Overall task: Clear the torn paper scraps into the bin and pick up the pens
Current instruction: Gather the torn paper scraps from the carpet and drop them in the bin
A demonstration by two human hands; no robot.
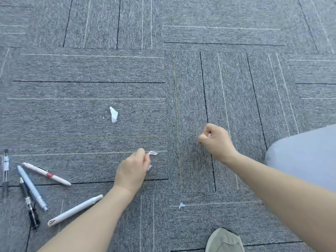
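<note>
My left hand is low over the grey carpet, pinching a small white paper scrap at its fingertips; another bit of white shows under the palm. My right hand is clenched in a fist to the right, a sliver of white paper visible inside it. A larger crumpled scrap lies on the carpet beyond my left hand. A tiny scrap lies nearer me. Several pens lie at the lower left: a white-and-red pen, a pale blue pen, a black pen, a white pen and a clear pen. No bin is in view.
The floor is grey carpet tile with thin dark and light lines. My knee in light grey trousers is at the right edge. A pale shoe shows at the bottom, near the tiny scrap.
</note>
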